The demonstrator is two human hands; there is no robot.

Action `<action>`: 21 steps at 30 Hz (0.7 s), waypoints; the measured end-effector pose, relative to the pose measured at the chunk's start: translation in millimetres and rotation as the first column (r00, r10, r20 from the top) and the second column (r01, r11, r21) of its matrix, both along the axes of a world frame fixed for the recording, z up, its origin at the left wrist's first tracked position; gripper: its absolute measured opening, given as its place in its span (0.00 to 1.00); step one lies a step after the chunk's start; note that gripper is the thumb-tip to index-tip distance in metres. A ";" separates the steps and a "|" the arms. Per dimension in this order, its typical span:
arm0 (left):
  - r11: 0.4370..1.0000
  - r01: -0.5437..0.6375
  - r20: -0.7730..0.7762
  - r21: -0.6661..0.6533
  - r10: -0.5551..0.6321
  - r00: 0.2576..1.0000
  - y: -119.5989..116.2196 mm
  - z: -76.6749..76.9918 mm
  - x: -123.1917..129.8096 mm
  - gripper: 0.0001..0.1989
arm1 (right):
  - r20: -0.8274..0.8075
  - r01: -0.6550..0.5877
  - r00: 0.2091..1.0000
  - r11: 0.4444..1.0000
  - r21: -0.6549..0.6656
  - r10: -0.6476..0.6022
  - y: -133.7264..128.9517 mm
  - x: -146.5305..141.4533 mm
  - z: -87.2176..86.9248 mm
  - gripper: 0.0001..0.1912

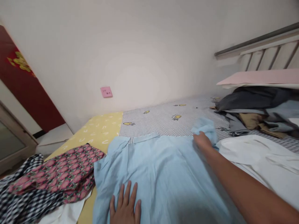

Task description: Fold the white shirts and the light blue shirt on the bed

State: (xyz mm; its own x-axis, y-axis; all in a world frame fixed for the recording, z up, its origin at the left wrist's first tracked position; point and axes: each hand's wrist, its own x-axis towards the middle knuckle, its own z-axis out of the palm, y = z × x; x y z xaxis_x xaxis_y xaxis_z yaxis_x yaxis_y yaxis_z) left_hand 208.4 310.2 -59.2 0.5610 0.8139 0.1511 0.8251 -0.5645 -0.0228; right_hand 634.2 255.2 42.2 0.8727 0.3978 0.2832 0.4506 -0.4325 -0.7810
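Observation:
A light blue shirt lies spread over the bed, its collar band toward the wall and soft creases running down its body. Flat on its lower left part rests my left hand, fingers spread. At the far right corner, my right hand has its fingers closed on the bunched sleeve of the shirt. The fingertips of that hand are partly hidden by the cloth and my own hand. The lower edge of the shirt runs out of view.
Left of the shirt lie a pink floral garment and black-and-white checked cloth. On the right are white clothing and a pile of dark folded clothes beneath a pink board. A wall bounds the bed behind.

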 end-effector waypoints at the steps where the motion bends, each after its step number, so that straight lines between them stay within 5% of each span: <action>1: 1.000 0.003 0.003 -0.027 -0.003 1.000 -0.3 2.5 0.7 0.27 | 0.020 -0.009 1.000 0.999 -0.037 0.010 -3.0 -13.9 -0.4 0.28; 3: 0.997 0.006 0.026 -0.079 -0.004 1.000 -3.8 9.2 1.8 0.27 | 0.129 -0.140 0.980 0.983 -0.116 0.154 -16.3 -59.2 -15.7 0.27; 5: 0.994 0.009 0.076 -0.113 0.000 0.997 -9.6 15.2 2.1 0.27 | 0.365 -0.364 0.806 0.876 -0.317 0.467 -41.0 -110.5 -48.9 0.26; 7: 0.993 0.014 0.138 -0.114 0.002 0.990 -14.8 18.5 1.9 0.26 | 0.402 -0.476 0.641 0.750 -0.460 0.654 -70.1 -148.4 -89.4 0.24; 10: 0.996 0.023 0.199 -0.087 -0.005 0.980 -19.4 21.2 1.3 0.26 | 0.367 -0.451 0.622 0.700 -0.554 0.691 -98.4 -169.5 -129.9 0.26; 12: 0.996 0.019 0.211 -0.083 -0.001 0.978 -22.4 24.6 1.8 0.26 | 0.330 -0.418 0.656 0.691 -0.589 0.678 -103.1 -170.7 -132.0 0.27; 16: 0.991 -0.036 0.214 -0.126 0.062 0.975 -37.6 33.2 2.0 0.27 | 0.225 -0.381 0.701 0.622 -0.683 0.676 -98.7 -174.6 -105.0 0.29; 21: 0.993 -0.058 0.194 -0.100 0.077 0.978 -82.8 28.2 -19.4 0.28 | 0.158 -0.318 0.737 0.544 -0.776 0.657 -96.0 -190.5 -82.0 0.29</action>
State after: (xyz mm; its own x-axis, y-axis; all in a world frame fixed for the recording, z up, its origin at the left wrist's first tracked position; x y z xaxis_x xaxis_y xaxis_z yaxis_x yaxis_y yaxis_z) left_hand 189.0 227.4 -31.0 0.4713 0.8644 0.1752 0.8443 -0.4996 0.1938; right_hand 443.8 159.1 -39.9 0.3478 0.9376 0.0022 0.9354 -0.3468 -0.0694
